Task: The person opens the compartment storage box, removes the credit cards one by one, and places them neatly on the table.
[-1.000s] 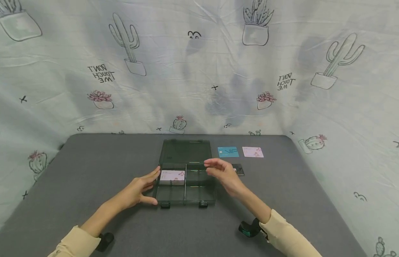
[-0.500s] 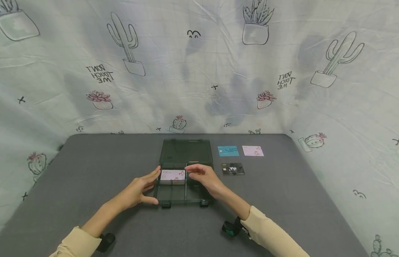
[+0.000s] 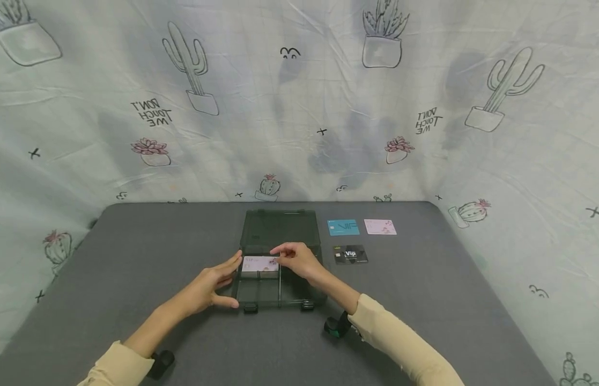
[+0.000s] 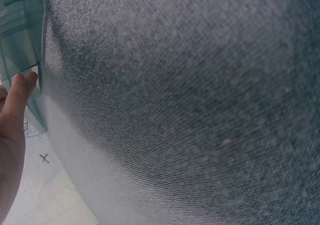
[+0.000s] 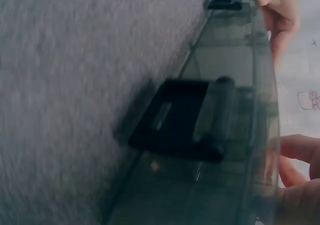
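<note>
A see-through dark green plastic box [image 3: 254,294] stands with its hinged lid [image 3: 280,228] laid back behind it. Dividers part its inside into several compartments. In the back left one, a pink card [image 3: 257,264] with a floral print lies face up. My left hand [image 3: 207,287] rests along the box's left side, fingers straight at the back and thumb near the front corner. From the right, my right hand [image 3: 301,261] reaches over the divider, its thumb and index finger at the card's right end. Whether they pinch the card I cannot tell.
Right of the box lie a blue VIP card [image 3: 343,227], another pink card [image 3: 380,227] and a black Vip card [image 3: 350,254] on the grey table [image 3: 424,300]. Two dark latches [image 3: 307,305] jut from the box's front. A cactus-print curtain [image 3: 299,107] hangs behind.
My right hand has moved left from the box's right side, over the divider, to the pink card's right end, uncovering the black card. My left hand has stayed put.
</note>
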The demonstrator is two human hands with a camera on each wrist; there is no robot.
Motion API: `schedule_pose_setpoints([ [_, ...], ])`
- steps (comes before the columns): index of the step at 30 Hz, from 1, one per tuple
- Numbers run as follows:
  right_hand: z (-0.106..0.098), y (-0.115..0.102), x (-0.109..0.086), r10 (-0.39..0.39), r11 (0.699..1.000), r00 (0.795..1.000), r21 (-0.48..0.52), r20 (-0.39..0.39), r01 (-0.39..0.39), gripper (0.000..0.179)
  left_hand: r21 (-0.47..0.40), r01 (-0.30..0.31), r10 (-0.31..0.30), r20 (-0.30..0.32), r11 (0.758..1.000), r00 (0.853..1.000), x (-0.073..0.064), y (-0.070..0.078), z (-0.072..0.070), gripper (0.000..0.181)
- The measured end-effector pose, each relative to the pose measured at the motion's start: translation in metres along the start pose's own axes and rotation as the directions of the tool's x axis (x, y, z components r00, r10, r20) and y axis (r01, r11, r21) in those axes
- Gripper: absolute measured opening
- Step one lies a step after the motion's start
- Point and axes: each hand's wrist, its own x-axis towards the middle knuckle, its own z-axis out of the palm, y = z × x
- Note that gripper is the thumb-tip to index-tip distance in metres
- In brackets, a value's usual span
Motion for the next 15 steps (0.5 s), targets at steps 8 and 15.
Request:
schedule_pose_setpoints([
  [8, 0.008, 0.0, 0.004, -0.09, 0.927, 0.994, -0.359, 0.067, 0.108, 0.02, 0.001, -0.001, 0.001, -0.006, 1.0, 1.0, -0.003, 0.002, 0.001, 0.099],
  [15, 0.015, 0.0, 0.01, -0.033, 0.885, 0.994, -0.459, 0.1, 0.075, 0.027, 0.008, -0.018, 0.018, -0.027, 1.0, 0.999, -0.003, 0.003, 0.004, 0.098],
])
